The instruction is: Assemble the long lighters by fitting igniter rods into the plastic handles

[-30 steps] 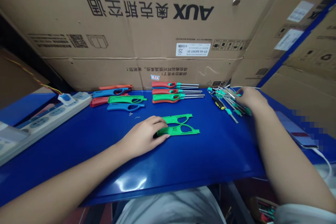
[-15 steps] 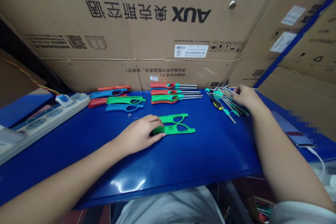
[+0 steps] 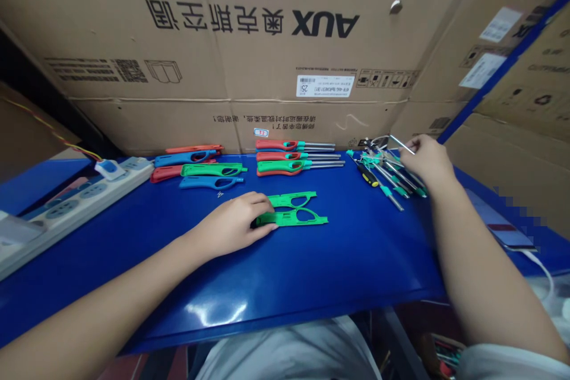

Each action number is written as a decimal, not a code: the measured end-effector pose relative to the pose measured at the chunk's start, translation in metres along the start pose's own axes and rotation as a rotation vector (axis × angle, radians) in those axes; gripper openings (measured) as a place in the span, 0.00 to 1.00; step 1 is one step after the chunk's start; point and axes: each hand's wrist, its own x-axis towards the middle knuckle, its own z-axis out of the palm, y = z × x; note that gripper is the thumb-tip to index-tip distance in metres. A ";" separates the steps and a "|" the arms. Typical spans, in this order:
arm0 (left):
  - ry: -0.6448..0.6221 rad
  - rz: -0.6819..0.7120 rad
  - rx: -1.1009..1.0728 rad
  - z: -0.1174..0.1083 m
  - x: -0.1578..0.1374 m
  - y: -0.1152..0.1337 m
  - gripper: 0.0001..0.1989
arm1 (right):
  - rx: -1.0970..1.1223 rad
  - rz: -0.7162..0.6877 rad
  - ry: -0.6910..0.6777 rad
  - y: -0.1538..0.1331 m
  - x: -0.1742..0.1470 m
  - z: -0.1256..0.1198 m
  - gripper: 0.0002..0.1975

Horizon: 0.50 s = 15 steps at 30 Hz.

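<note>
Watch the tangle beside your right hand [image 3: 428,160]: you pinch a thin metal tube [image 3: 402,144] in your fingertips, and loose wires run through the pile of tubes [image 3: 394,177] just left of and below that hand. If one is hooked on your tube, lifting could drag neighbours along or strain the wire; your fingers hide whether anything is attached. A grip this near one end could also let the tube swivel. The black-and-yellow tool [image 3: 367,176] at the pile's left edge could get knocked if the heap slides.

Under your left hand [image 3: 240,222], the risk is shifting: the near green shell [image 3: 305,218] and the far green shell [image 3: 296,199] lie side by side on the bench [image 3: 320,267], so uneven pressure could skew them. Small metal bits [image 3: 219,195] lie just beyond that hand's knuckles, where a backward sweep might scatter them.

As for pose, your left forearm slants in low, palm down, thumb along the near shell's closer edge and fingers curled over its left end, holding it; how firmly, you cannot tell from here. Your right arm reaches well forward, wrist bent inward, fingers closed narrowly, the tube's free end pointing left and away from you.
</note>
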 end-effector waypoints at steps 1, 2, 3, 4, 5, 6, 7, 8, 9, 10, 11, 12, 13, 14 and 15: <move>0.001 0.000 0.001 0.000 0.000 0.000 0.12 | -0.008 0.006 -0.013 0.001 0.001 0.001 0.10; 0.000 0.000 0.003 0.000 0.000 0.001 0.12 | -0.017 0.009 -0.034 0.002 0.003 0.002 0.10; -0.001 -0.001 0.006 -0.001 0.000 0.001 0.12 | -0.028 0.010 -0.061 0.004 0.005 0.006 0.10; -0.003 -0.002 0.009 -0.001 0.000 0.001 0.12 | -0.038 0.009 -0.090 0.006 0.008 0.010 0.10; -0.006 -0.003 0.012 -0.001 0.001 0.001 0.12 | -0.048 0.005 -0.120 0.008 0.011 0.014 0.09; -0.009 -0.004 0.014 -0.002 0.001 0.002 0.12 | -0.055 -0.001 -0.147 0.010 0.014 0.020 0.09; -0.011 -0.003 0.017 -0.002 0.001 0.002 0.12 | -0.060 -0.005 -0.168 0.012 0.017 0.025 0.09; -0.012 -0.001 0.019 -0.002 0.001 0.002 0.13 | -0.063 -0.008 -0.183 0.014 0.020 0.031 0.09; -0.012 0.002 0.019 -0.002 0.001 0.002 0.13 | -0.064 -0.010 -0.191 0.015 0.022 0.036 0.09; -0.010 0.006 0.019 -0.002 0.001 0.002 0.13 | -0.062 -0.014 -0.191 0.016 0.023 0.040 0.08; -0.007 0.009 0.018 -0.002 0.001 0.002 0.12 | -0.059 -0.019 -0.184 0.016 0.024 0.044 0.08; -0.004 0.011 0.018 -0.001 0.001 0.002 0.12 | -0.053 -0.025 -0.172 0.016 0.024 0.047 0.08; -0.003 0.012 0.020 -0.001 0.001 0.002 0.12 | -0.045 -0.033 -0.156 0.016 0.024 0.049 0.09; -0.002 0.011 0.023 -0.001 0.001 0.002 0.12 | -0.037 -0.040 -0.140 0.016 0.023 0.050 0.10; -0.002 0.011 0.027 -0.001 0.001 0.002 0.12 | -0.030 -0.047 -0.124 0.015 0.022 0.050 0.11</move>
